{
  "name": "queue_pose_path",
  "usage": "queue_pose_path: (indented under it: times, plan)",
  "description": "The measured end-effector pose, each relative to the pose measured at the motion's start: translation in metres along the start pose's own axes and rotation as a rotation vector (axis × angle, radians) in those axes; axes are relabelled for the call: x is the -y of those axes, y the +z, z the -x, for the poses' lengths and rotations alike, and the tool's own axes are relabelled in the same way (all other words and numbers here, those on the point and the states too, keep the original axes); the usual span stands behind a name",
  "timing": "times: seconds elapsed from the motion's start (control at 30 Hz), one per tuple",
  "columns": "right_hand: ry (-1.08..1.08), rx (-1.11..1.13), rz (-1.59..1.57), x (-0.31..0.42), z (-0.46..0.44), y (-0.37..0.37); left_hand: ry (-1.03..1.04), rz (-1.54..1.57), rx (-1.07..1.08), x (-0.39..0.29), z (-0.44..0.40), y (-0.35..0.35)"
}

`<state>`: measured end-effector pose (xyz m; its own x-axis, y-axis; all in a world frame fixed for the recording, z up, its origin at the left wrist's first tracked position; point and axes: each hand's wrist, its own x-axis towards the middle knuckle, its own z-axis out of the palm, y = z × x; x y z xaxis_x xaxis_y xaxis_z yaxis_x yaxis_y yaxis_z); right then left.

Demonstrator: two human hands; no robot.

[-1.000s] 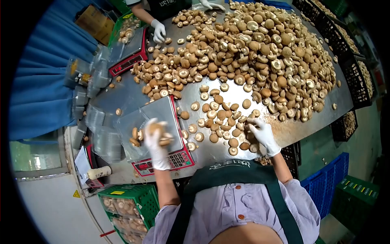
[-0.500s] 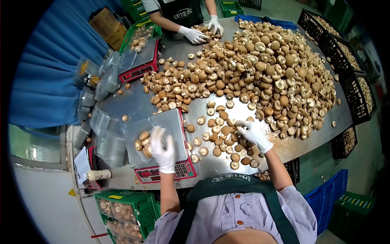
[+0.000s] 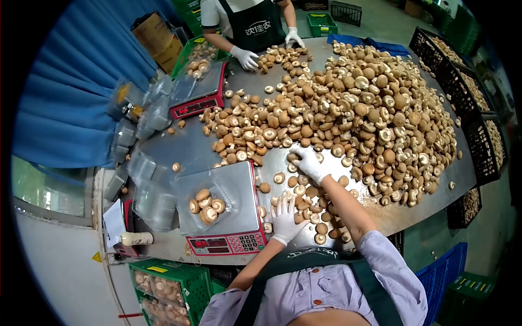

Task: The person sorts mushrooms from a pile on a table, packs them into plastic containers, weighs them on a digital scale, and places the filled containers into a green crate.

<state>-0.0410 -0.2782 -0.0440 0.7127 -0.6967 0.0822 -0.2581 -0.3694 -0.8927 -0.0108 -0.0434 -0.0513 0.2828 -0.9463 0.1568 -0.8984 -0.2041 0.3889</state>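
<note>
Brown-capped mushrooms (image 3: 305, 191) lie loose on the metal table before me. My left hand (image 3: 287, 221), in a white glove, rests flat beside them with its fingers spread, and I see nothing held in it. Farther out, my gloved right hand (image 3: 309, 164) curls its fingers around a brown mushroom (image 3: 293, 157) near the front of the big pile. To the left, a clear plastic tray (image 3: 222, 196) holding several mushrooms (image 3: 207, 206) sits on a red-edged scale (image 3: 220, 176).
A large mushroom heap (image 3: 380, 108) covers the table's right side. Empty clear trays (image 3: 155, 201) and a white bottle (image 3: 136, 239) stand at left. Across the table, a co-worker's gloved hands (image 3: 244, 58) are at mushrooms near a second scale (image 3: 197, 106). Black crates (image 3: 478, 136) line the right edge.
My left hand has left the tray on the scale and moved right, down to the loose mushrooms. My right hand has reached farther forward and left. The co-worker's hands have moved apart.
</note>
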Motion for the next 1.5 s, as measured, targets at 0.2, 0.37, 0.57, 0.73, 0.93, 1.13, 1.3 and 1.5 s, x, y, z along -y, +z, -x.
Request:
queue_pose_path:
  times: [0.2, 0.37, 0.57, 0.73, 0.93, 1.13, 1.3, 1.5]
  plan:
    - [0.354, 0.085, -0.943, 0.057, 0.026, -0.046, 0.073, 0.211, -0.098, 0.001, -0.021, -0.013]
    - [0.340, 0.245, -0.922, 0.032, 0.050, -0.044, -0.042, 0.559, -0.494, -0.020, -0.053, -0.044]
    - [0.279, 0.509, -0.374, 0.047, 0.061, -0.043, 0.064, 0.412, -0.303, -0.003, -0.061, -0.065]
    - [0.109, 0.063, -0.087, 0.052, 0.048, -0.032, -0.087, 0.447, -0.634, 0.013, -0.028, -0.127]
    - [-0.071, -0.076, 0.344, 0.035, 0.023, -0.032, -0.518, 0.161, -0.793, 0.106, 0.030, -0.186]
    - [0.016, 0.164, 0.236, -0.002, 0.008, -0.024, -0.361, 0.192, -0.664, 0.063, 0.025, -0.189]
    - [0.032, 0.297, 0.272, -0.004, 0.000, -0.024, -0.207, 0.520, -0.149, 0.001, 0.025, -0.102]
    - [-0.070, 0.314, 0.461, 0.003, 0.009, -0.020, -0.334, -0.001, 0.051, -0.007, -0.015, -0.040]
